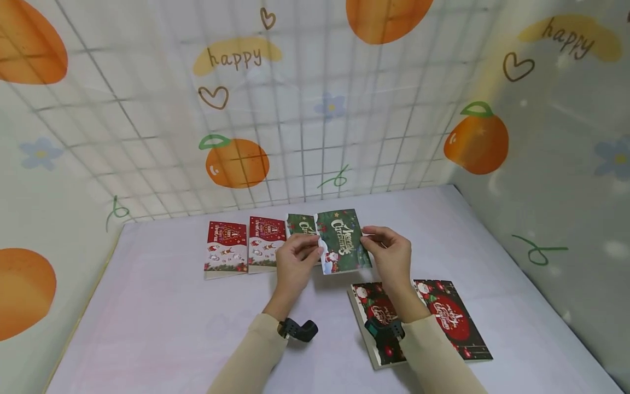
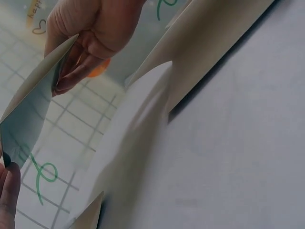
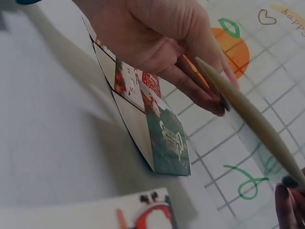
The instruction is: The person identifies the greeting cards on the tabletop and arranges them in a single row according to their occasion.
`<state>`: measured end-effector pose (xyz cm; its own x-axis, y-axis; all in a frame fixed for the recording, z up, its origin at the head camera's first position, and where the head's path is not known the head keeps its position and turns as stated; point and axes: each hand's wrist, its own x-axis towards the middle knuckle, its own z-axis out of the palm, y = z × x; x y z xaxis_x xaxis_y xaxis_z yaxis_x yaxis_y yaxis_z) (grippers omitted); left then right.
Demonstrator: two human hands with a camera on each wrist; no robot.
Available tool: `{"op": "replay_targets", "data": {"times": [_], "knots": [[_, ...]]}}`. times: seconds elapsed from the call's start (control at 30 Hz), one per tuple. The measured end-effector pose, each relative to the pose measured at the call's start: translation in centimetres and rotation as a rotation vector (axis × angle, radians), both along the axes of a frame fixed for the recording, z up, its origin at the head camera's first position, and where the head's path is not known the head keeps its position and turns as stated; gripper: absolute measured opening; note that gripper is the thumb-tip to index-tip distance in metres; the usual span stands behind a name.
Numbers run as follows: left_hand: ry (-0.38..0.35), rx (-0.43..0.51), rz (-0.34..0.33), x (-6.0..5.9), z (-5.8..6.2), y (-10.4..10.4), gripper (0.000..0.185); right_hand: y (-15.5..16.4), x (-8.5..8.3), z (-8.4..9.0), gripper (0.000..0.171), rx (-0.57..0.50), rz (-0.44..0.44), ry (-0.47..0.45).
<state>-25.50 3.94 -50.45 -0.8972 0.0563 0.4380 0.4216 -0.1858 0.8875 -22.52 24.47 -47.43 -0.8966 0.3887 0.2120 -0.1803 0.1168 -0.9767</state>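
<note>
A green Christmas card (image 1: 343, 241) is held up above the back of the table, its printed face toward the head view. My left hand (image 1: 297, 257) pinches its left edge between thumb and fingers. At the opposite edge my right hand (image 1: 391, 251) pinches it the same way. In the right wrist view the held card (image 3: 252, 119) shows edge-on between both hands. Partly behind it and my left hand lies another green card (image 1: 301, 223). Two red Christmas cards (image 1: 226, 247) (image 1: 266, 241) lie to its left, in the same row.
Below my right forearm lie two dark Christmas card stacks, one on the left (image 1: 366, 306) and one on the right (image 1: 450, 317). A white cloth covers the table (image 1: 162, 323). Behind stands a wire grid with a printed curtain (image 1: 295, 120).
</note>
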Motion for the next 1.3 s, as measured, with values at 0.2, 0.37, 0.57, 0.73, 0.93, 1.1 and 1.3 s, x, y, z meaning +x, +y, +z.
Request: {"op": "replay_targets", "data": {"times": [0.2, 0.37, 0.57, 0.73, 0.93, 1.1, 1.3], "knots": [[0.020, 0.009, 0.003, -0.8, 0.4, 0.6, 0.024, 0.3, -1.0, 0.6, 0.019, 0.052, -0.013, -0.007], [0.029, 0.002, 0.012, -1.2, 0.3, 1.3, 0.025, 0.8, -1.7, 0.6, 0.019, 0.074, -0.019, -0.014], [-0.020, -0.051, 0.026, -1.8, 0.1, 2.0, 0.024, 1.3, -2.5, 0.2, 0.019, 0.089, -0.041, -0.058], [-0.063, -0.086, 0.043, -2.0, 0.1, 2.6, 0.025, 1.6, -3.2, -0.2, 0.017, 0.118, -0.073, -0.100], [-0.098, -0.097, 0.046, -2.3, -0.2, 3.1, 0.026, 1.9, -3.7, -0.8, 0.017, 0.142, -0.105, -0.144], [-0.117, -0.100, 0.052, -2.4, -0.6, 3.5, 0.026, 1.8, -4.0, -1.2, 0.017, 0.154, -0.128, -0.173], [-0.133, -0.115, 0.069, -2.6, -1.2, 3.7, 0.026, 1.8, -4.6, -1.6, 0.016, 0.160, -0.132, -0.188]]}}
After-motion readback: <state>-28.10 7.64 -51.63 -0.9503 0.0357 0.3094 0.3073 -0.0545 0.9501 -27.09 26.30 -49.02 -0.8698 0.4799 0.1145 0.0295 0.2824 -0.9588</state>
